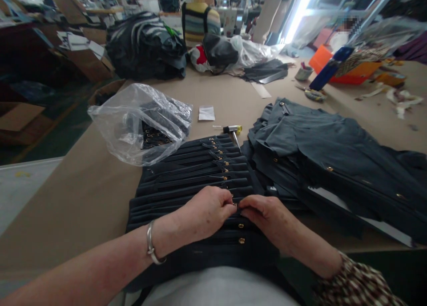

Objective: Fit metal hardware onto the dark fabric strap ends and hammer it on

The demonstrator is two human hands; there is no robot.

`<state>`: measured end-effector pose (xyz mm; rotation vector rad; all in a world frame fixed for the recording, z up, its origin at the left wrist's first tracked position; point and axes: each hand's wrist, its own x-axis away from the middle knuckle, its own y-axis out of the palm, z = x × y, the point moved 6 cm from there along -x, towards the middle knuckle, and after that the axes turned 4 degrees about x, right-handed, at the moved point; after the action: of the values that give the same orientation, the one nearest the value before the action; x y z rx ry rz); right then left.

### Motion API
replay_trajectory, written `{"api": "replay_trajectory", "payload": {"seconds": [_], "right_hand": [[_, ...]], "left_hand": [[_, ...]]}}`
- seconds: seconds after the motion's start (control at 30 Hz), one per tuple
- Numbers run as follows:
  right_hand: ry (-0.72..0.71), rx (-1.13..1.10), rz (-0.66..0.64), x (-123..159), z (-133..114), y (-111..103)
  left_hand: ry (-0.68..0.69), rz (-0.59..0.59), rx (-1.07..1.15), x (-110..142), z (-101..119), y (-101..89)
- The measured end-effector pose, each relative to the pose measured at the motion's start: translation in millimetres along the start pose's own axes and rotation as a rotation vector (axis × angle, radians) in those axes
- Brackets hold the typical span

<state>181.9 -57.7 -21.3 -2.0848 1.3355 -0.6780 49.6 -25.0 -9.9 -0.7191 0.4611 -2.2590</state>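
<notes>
Dark fabric pieces with zippers and small gold fittings lie overlapped in a row in front of me. My left hand reaches over them, thumb and forefinger pinched on a small gold metal fitting. From the other side, my right hand meets it, thumb and forefinger closed at the same spot; what is between those fingertips is too small to make out. Nearer to me, a gold ring and another gold fitting show on the fabric. Black zipper-pull tabs stick out farther up the row.
A clear plastic bag partly covers more dark pieces at the left. Dark fabric pieces are heaped at the right. Beyond the row lie a screwdriver and a white packet. Scissors and an orange bin stand farther back.
</notes>
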Motion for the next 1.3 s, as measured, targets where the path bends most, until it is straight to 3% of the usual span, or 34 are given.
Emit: {"api": "replay_trajectory", "payload": {"seconds": [0.17,0.33,0.63,0.8,0.93,1.03,1.13,1.2,1.3], "right_hand": [[0.004,0.003,-0.096,2.5,5.1,8.1],[-0.018,0.051,-0.095,1.0,11.4,8.9],[-0.036,0.256,-0.119,1.1,10.3,14.1],[-0.031,0.288,-0.124,2.5,10.3,17.5],[-0.016,0.293,-0.121,2.1,11.5,15.7],[-0.029,0.226,-0.044,-1.1,6.5,6.9],[-0.109,0.032,0.083,-5.6,-11.9,-5.0],[-0.173,-0.079,0.135,-8.9,-28.1,-8.9],[-0.221,-0.065,0.19,-14.6,-47.6,-7.2]], "left_hand": [[-0.019,-0.06,-0.116,1.4,-1.2,6.8],[-0.053,-0.075,-0.195,0.9,3.9,7.1],[0.04,-0.007,-0.368,-0.4,-0.1,16.3],[0.038,0.01,-0.433,0.0,-0.6,21.3],[-0.023,-0.009,-0.455,2.3,-1.4,14.7],[-0.029,0.032,-0.292,4.6,-2.1,2.4],[-0.027,0.07,0.12,6.1,-2.0,-7.0],[-0.104,0.034,0.455,7.1,-3.2,-5.6],[-0.267,0.016,0.816,10.6,-4.3,0.6]]}}
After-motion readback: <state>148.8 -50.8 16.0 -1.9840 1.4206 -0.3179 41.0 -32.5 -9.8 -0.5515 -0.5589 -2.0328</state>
